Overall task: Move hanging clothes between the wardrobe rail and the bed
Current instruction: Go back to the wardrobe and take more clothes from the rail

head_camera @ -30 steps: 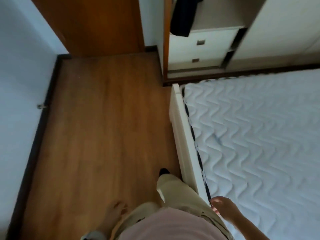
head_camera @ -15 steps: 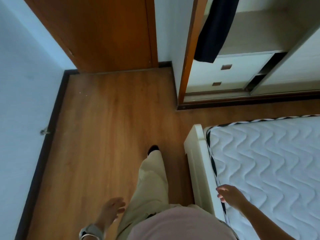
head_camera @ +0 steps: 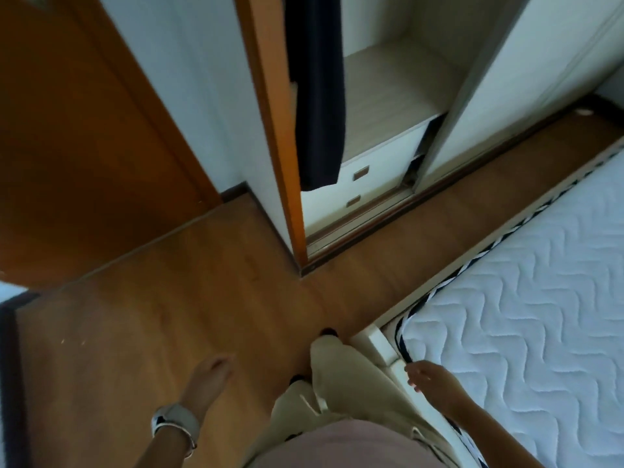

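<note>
A dark navy garment point(head_camera: 319, 96) hangs inside the open wardrobe point(head_camera: 391, 96) at the top centre; the rail itself is out of frame. The bed point(head_camera: 526, 298) with its bare white quilted mattress fills the right side. My left hand point(head_camera: 209, 373), with a watch on the wrist, hangs over the wooden floor with loose fingers and holds nothing. My right hand point(head_camera: 429, 374) hovers at the near corner of the mattress, fingers relaxed and empty. Both hands are far from the garment.
White drawers point(head_camera: 368, 177) sit low in the wardrobe beneath a shelf. A brown door point(head_camera: 84, 146) stands at the left. The orange wardrobe edge point(head_camera: 273, 130) juts out ahead. A strip of wooden floor point(head_camera: 422, 224) runs between bed and wardrobe.
I have walked forward past the bed's corner and turned toward the wardrobe, which now looms larger. My left hand has swung forward; the right stays by the mattress corner.
</note>
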The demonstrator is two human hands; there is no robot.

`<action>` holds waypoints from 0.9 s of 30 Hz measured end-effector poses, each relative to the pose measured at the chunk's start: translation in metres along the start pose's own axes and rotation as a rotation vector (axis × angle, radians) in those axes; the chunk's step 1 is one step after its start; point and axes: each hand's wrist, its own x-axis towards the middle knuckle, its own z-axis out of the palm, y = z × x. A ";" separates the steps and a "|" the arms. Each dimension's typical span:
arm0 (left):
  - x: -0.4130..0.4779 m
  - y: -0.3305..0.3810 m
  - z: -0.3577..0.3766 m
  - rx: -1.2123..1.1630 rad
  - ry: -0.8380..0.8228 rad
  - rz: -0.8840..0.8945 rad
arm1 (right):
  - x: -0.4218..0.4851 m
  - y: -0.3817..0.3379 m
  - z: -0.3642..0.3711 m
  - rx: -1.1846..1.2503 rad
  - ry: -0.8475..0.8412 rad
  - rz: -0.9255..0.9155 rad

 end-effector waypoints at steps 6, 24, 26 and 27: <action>0.064 0.078 0.053 0.249 -0.165 0.019 | 0.054 0.012 -0.030 0.204 0.081 0.254; 0.204 0.310 0.194 0.508 -0.374 0.084 | 0.128 -0.062 -0.128 0.732 0.204 0.500; 0.217 0.331 0.213 0.452 -0.381 0.062 | 0.130 -0.058 -0.135 0.766 0.184 0.580; 0.222 0.341 0.221 0.431 -0.377 0.045 | 0.133 -0.059 -0.142 0.791 0.181 0.610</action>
